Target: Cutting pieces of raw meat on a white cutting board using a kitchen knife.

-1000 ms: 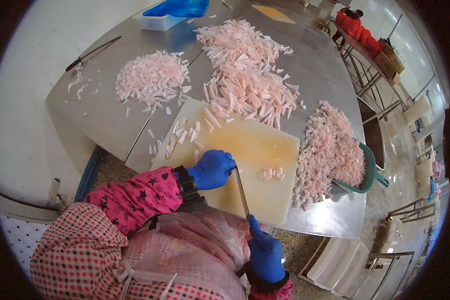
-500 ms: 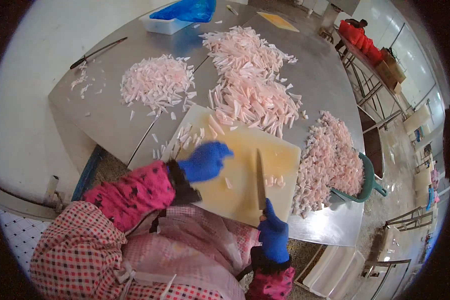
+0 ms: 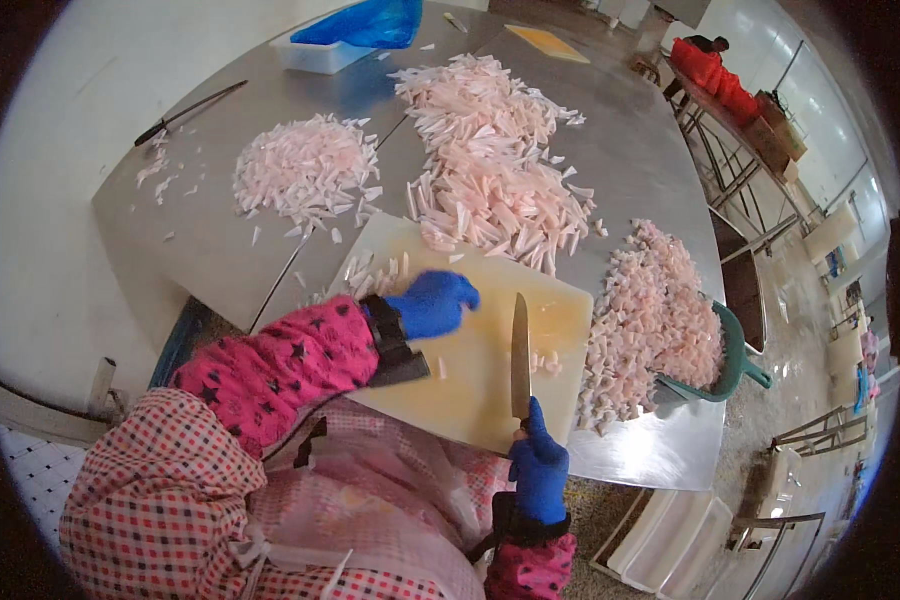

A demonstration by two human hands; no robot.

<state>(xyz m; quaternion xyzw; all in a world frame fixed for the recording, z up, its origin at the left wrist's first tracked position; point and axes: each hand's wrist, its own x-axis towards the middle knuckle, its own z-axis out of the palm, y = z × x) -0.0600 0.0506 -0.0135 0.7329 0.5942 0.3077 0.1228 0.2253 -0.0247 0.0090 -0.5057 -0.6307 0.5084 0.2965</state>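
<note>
Right hand (image 3: 540, 470), blue glove: grip closed round the handle of a knife (image 3: 520, 358), blade lying along the board (image 3: 490, 370), tip pointing away. Left hand (image 3: 432, 303) hovers over the board, fingers curled, holding nothing. Few pink pieces (image 3: 544, 362) lie just right of the blade. Board sits on steel bench (image 3: 650, 160).

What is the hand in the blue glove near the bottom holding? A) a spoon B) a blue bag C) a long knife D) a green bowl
C: the right hand grips the handle of a long knife, whose blade lies over the pale cutting board, while the left hand hovers over the board holding nothing that shows.
</note>
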